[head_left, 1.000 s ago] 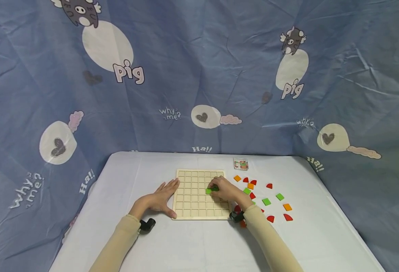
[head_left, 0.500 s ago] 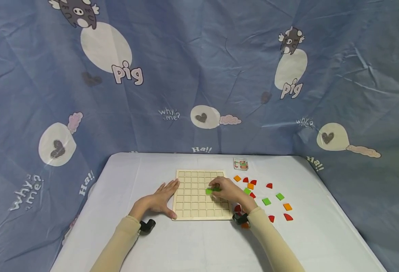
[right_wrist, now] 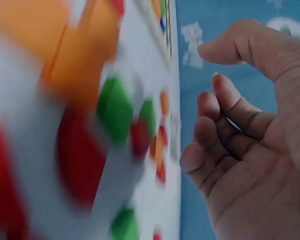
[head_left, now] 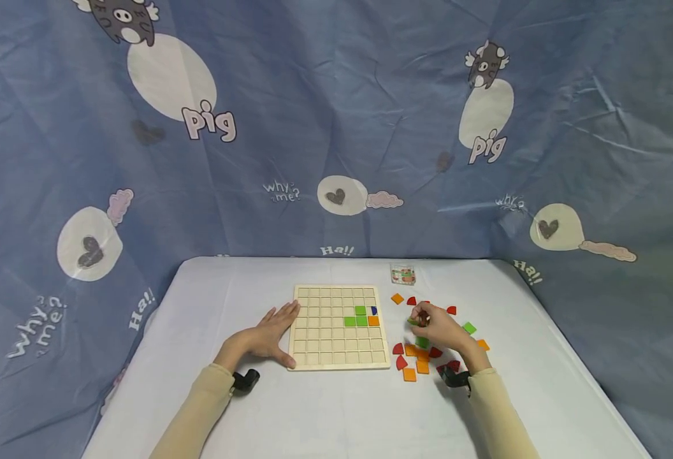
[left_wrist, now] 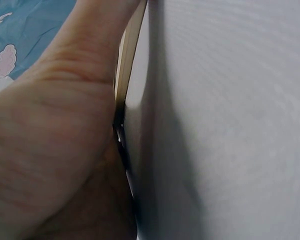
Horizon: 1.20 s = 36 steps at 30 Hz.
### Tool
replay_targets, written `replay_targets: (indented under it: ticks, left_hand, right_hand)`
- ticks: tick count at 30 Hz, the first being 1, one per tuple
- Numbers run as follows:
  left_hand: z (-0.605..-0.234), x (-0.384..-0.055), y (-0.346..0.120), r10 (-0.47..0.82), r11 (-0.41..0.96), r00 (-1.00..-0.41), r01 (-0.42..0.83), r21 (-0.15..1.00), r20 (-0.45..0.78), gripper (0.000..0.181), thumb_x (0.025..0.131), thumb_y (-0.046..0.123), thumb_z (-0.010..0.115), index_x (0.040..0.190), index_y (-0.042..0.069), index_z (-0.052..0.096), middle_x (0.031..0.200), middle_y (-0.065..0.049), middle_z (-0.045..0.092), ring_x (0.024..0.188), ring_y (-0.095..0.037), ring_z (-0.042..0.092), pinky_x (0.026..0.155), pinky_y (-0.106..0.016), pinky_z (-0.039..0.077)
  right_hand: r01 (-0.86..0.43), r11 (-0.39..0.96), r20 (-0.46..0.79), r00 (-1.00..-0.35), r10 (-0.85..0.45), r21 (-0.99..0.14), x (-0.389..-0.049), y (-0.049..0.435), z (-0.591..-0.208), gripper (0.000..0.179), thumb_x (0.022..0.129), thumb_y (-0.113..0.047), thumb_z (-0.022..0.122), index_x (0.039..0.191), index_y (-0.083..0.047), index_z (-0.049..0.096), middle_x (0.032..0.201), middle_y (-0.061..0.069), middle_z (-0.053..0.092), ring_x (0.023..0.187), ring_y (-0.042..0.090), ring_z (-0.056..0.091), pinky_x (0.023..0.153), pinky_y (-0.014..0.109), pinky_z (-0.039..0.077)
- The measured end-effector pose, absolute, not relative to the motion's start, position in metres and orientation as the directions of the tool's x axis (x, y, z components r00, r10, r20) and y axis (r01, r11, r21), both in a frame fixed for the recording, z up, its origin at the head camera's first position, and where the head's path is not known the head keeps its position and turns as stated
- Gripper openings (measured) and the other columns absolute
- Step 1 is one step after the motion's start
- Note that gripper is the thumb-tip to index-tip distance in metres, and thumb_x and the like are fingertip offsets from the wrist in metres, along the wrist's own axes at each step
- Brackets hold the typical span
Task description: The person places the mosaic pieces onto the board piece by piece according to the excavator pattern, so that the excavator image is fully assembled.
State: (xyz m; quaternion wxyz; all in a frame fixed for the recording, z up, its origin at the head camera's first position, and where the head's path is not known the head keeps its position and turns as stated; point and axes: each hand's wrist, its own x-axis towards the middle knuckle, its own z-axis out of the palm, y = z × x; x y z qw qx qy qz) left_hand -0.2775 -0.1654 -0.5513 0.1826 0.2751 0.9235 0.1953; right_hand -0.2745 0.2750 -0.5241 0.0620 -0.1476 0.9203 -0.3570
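A wooden grid board [head_left: 319,349] lies on the table in the head view. Several green square tiles [head_left: 362,321], an orange tile [head_left: 373,320] and a small blue piece [head_left: 374,310] sit in its right-hand cells. Along the board's left edge my left hand [head_left: 264,336] rests with fingers and thumb spread. Off to the board's right, my right hand [head_left: 442,328] hovers over loose pieces. Seen in the right wrist view, the right hand's [right_wrist: 250,135] fingers are loosely bent, the thumb is apart from them, and nothing is held. The left wrist view shows the palm [left_wrist: 45,130] against the board's edge [left_wrist: 126,60].
Loose orange tiles [head_left: 409,375], red quarter-round pieces [head_left: 398,349] and green tiles [head_left: 470,327] are scattered right of the board. A small printed picture card [head_left: 403,275] lies at the back. A blue printed cloth [head_left: 279,127] hangs behind the white table [head_left: 325,414].
My right hand has left the board and moved right, over the loose pieces. Green, orange and blue pieces it covered on the board now show. The left hand has stayed at the board's edge.
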Motion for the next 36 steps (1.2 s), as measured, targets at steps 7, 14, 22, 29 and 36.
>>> replay_targets:
  ticks: [7, 14, 22, 29, 36]
  left_hand:
    - [-0.550, -0.276, -0.167, 0.593, 0.754, -0.779, 0.447, 0.482, -0.204, 0.140, 0.057, 0.068, 0.079, 0.155, 0.002, 0.002, 0.163, -0.013, -0.003, 0.151, -0.030, -0.003, 0.122, -0.052, -0.003]
    - [-0.550, -0.274, -0.166, 0.596, 0.742, -0.778, 0.439, 0.507, -0.198, 0.139, 0.057, 0.064, 0.081, 0.154, 0.001, 0.004, 0.163, -0.015, -0.001, 0.151, -0.032, -0.002, 0.122, -0.053, -0.003]
    - [-0.548, -0.273, -0.164, 0.598, 0.740, -0.778, 0.446, 0.503, -0.190, 0.138, 0.058, 0.063, 0.081, 0.154, 0.001, 0.004, 0.163, -0.015, -0.001, 0.151, -0.032, -0.002, 0.122, -0.053, -0.003]
    - [-0.547, -0.272, -0.164, 0.599, 0.740, -0.778, 0.448, 0.501, -0.189, 0.138, 0.058, 0.062, 0.081, 0.154, 0.000, 0.004, 0.163, -0.016, -0.001, 0.151, -0.033, -0.002, 0.122, -0.053, -0.002]
    - [-0.548, -0.273, -0.164, 0.600, 0.741, -0.777, 0.450, 0.499, -0.190, 0.138, 0.058, 0.063, 0.081, 0.154, 0.001, 0.004, 0.163, -0.015, -0.001, 0.151, -0.032, -0.002, 0.122, -0.053, -0.003]
  right_hand:
    - [-0.039, 0.750, -0.082, -0.989, -0.124, -0.660, -0.269, 0.329, -0.533, 0.032, 0.079, -0.017, 0.072, 0.101, -0.005, 0.051, 0.093, 0.008, 0.051, 0.086, 0.021, 0.048, 0.072, 0.030, 0.042]
    - [0.034, 0.759, -0.083, -0.996, -0.026, -0.650, -0.264, 0.372, -0.541, 0.039, 0.083, -0.018, 0.071, 0.107, 0.001, 0.046, 0.095, 0.012, 0.049, 0.078, 0.019, 0.048, 0.062, 0.026, 0.043]
    - [0.119, 0.783, -0.110, -0.992, 0.065, -0.611, -0.260, 0.390, -0.545, 0.048, 0.082, -0.021, 0.073, 0.112, 0.005, 0.046, 0.101, 0.018, 0.051, 0.090, 0.026, 0.049, 0.066, 0.028, 0.048]
    - [0.145, 0.787, -0.150, -0.986, 0.067, -0.600, -0.262, 0.389, -0.543, 0.038, 0.084, -0.020, 0.071, 0.109, 0.003, 0.053, 0.098, 0.014, 0.057, 0.083, 0.022, 0.053, 0.061, 0.025, 0.048]
    - [0.139, 0.805, -0.138, -0.988, 0.072, -0.577, -0.262, 0.389, -0.542, 0.034, 0.083, -0.019, 0.072, 0.105, 0.003, 0.056, 0.092, 0.011, 0.058, 0.078, 0.019, 0.053, 0.059, 0.024, 0.047]
